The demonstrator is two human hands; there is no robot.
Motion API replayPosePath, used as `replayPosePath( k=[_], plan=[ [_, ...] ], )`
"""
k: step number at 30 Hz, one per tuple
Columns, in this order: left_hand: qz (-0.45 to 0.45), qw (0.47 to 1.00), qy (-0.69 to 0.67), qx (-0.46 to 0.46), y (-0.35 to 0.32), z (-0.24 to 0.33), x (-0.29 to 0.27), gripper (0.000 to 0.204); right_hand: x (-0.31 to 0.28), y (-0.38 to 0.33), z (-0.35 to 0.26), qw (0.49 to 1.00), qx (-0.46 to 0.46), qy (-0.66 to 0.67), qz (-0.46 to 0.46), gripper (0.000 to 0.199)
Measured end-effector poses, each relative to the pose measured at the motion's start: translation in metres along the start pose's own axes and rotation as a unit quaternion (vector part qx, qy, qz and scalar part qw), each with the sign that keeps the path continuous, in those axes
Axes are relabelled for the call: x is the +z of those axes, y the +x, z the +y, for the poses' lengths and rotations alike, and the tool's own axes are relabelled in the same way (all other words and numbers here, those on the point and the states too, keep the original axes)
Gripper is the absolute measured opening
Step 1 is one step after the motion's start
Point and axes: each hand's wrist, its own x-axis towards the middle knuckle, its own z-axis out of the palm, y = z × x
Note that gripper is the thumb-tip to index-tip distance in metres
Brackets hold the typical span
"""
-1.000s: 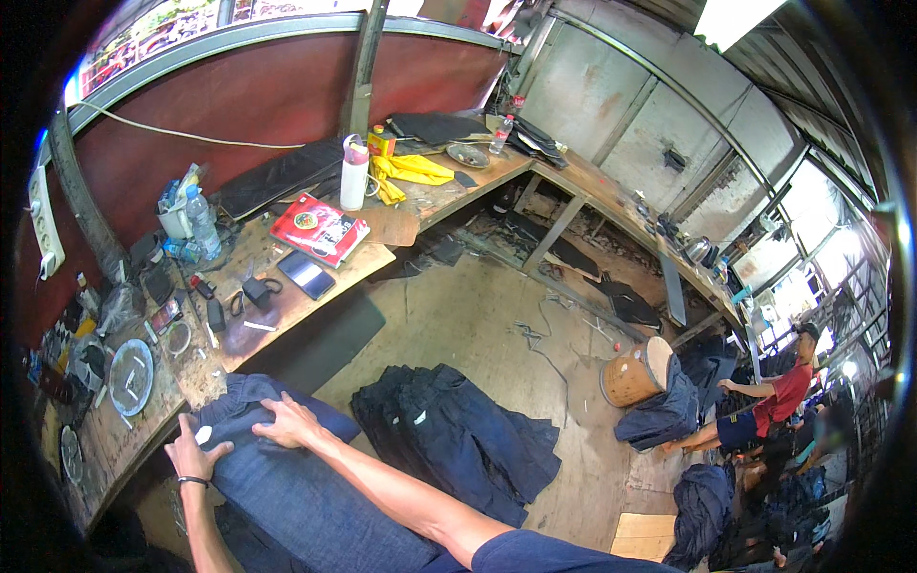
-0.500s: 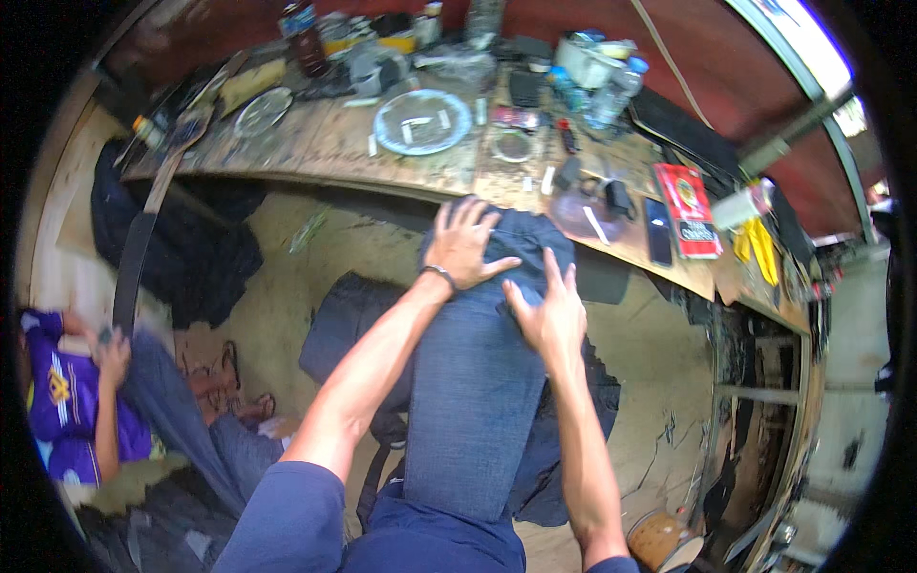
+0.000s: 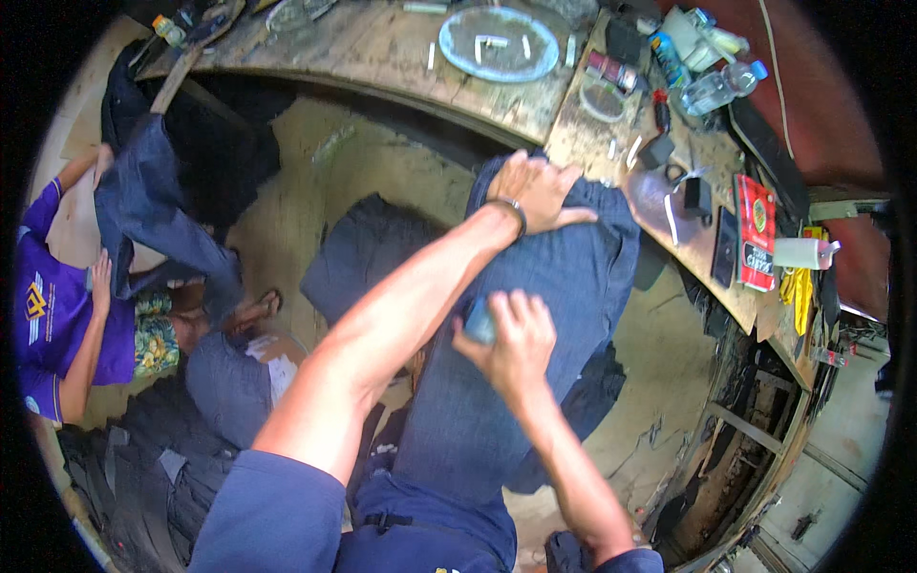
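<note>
A dark blue denim trouser leg [image 3: 487,411] runs from my lap away to the table edge, lying fairly flat. My left hand [image 3: 543,196] presses on its far end, thumb stretched to the right and fingers laid over the cloth. Nearer to me, my right hand [image 3: 523,344] grips a small blue-grey block [image 3: 480,323], which touches or nearly touches the denim. The hand is slightly blurred, and its fingers partly cover the block, so its exact kind is unclear.
A wooden table [image 3: 382,57] holds a round plate [image 3: 499,45] with white sticks, a plastic bottle [image 3: 723,88], a phone [image 3: 725,245] and a red packet [image 3: 756,231]. At left, a person in a purple shirt [image 3: 72,291] handles other denim [image 3: 158,210]. Dark cloth [image 3: 143,477] lies below.
My right hand has come back toward me from the far end and now holds the block. My left hand stays on the denim's far end. The view has shifted.
</note>
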Motion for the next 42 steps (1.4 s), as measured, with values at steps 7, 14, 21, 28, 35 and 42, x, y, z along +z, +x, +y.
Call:
replayPosePath(
  k=[7,14,21,28,35,42],
  plan=[
    [-0.013,0.998,0.008,-0.054,0.004,0.01,-0.009,0.078,-0.065,-0.132,-0.111,0.976,-0.009,0.121,-0.183,0.042],
    [-0.083,0.991,0.029,-0.103,0.017,0.01,-0.012,0.087,-0.038,0.024,0.013,1.0,0.002,0.001,0.021,0.041],
    [-0.081,0.991,0.023,-0.101,0.019,0.012,-0.013,0.087,-0.067,-0.109,-0.075,0.988,-0.009,0.107,-0.109,0.04],
    [-0.089,0.987,0.042,-0.126,0.023,0.014,-0.018,0.086,-0.049,0.008,0.023,0.994,0.057,-0.058,0.07,0.04],
    [-0.104,0.986,0.06,-0.118,0.021,0.017,-0.017,0.081,-0.094,-0.104,-0.07,0.973,0.043,0.118,-0.194,0.037],
    [-0.078,0.989,0.051,-0.117,0.02,0.018,-0.021,0.087,-0.074,-0.067,-0.024,0.997,0.044,-0.044,0.051,0.042]
  ],
)
